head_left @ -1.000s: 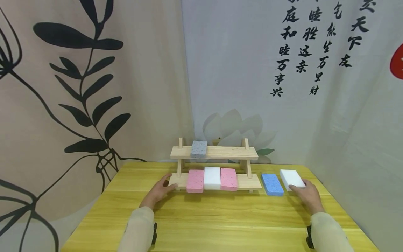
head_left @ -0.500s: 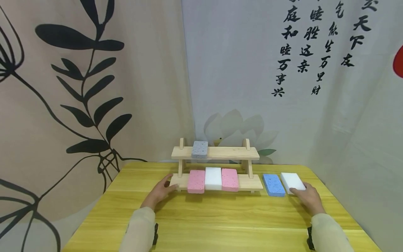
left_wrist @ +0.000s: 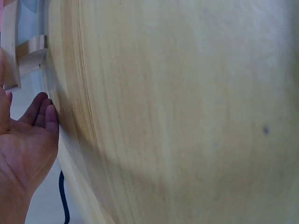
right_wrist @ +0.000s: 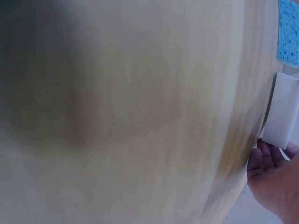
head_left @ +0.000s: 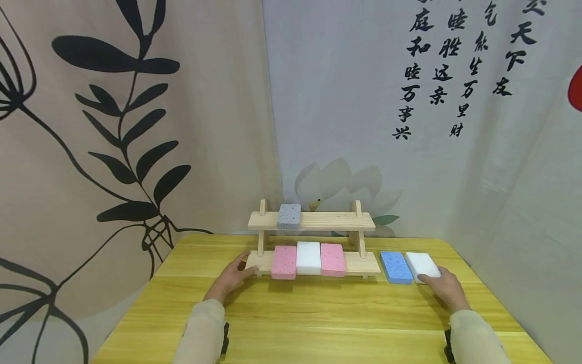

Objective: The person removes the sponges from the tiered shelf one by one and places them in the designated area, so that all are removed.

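A two-tier wooden shelf rack point(head_left: 336, 220) stands at the back of the wooden table. At the left end of its lower board, my left hand point(head_left: 233, 277) pinches the board between thumb and fingers; the left wrist view shows the other fingers loosely bent beside it. Low over the table on the right, my right hand point(head_left: 447, 289) holds a white sponge block point(head_left: 422, 266) by its near right corner. Immediately left of that block lies a blue sponge point(head_left: 396, 267). How far the right fingertips reach under the white block is hidden in the head view.
The lower board carries a pink sponge point(head_left: 284, 262), a white block point(head_left: 308, 258) and another pink sponge point(head_left: 332, 260), side by side. A grey sponge point(head_left: 288, 216) sits on the upper board's left part. Printed curtains point(head_left: 218, 126) hang behind the table point(head_left: 332, 313).
My right hand has brought the white sponge block slightly toward me and down, level beside the blue sponge. The left hand stays at the rack's end. The head view has shifted slightly.
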`<action>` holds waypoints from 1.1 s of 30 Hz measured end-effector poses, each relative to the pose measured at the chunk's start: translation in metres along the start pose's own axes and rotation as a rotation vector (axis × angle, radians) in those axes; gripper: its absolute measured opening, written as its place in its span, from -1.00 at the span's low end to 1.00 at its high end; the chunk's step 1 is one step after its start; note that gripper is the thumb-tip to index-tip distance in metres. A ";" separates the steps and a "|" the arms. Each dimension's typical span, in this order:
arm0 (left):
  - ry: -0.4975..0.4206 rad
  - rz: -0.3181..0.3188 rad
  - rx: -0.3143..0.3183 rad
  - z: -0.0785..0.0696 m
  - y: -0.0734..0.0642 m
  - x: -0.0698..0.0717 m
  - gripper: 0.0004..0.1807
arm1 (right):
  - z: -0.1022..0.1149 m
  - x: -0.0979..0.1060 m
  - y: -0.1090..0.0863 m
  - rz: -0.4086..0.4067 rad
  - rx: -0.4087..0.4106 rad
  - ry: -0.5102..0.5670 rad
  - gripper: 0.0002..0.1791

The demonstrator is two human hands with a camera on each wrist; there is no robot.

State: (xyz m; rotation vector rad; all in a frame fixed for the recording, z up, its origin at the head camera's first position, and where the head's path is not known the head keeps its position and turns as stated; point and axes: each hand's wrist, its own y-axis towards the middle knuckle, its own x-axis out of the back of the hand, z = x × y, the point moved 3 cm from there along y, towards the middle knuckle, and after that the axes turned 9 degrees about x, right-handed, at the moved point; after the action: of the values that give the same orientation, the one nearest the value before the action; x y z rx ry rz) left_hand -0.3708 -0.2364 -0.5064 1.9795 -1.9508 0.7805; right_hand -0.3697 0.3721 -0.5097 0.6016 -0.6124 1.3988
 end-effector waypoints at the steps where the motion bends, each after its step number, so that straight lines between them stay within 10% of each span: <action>1: 0.002 -0.002 0.000 0.000 0.000 0.000 -0.14 | 0.000 0.000 0.000 0.002 0.002 -0.003 0.12; 33: 0.002 -0.001 -0.001 -0.001 -0.002 0.000 -0.14 | 0.034 0.017 -0.002 0.001 0.064 -0.037 0.26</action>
State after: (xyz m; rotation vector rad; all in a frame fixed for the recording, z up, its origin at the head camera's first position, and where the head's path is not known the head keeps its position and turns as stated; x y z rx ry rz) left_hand -0.3691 -0.2352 -0.5052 1.9782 -1.9491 0.7810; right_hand -0.3677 0.3595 -0.4739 0.6799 -0.5992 1.4155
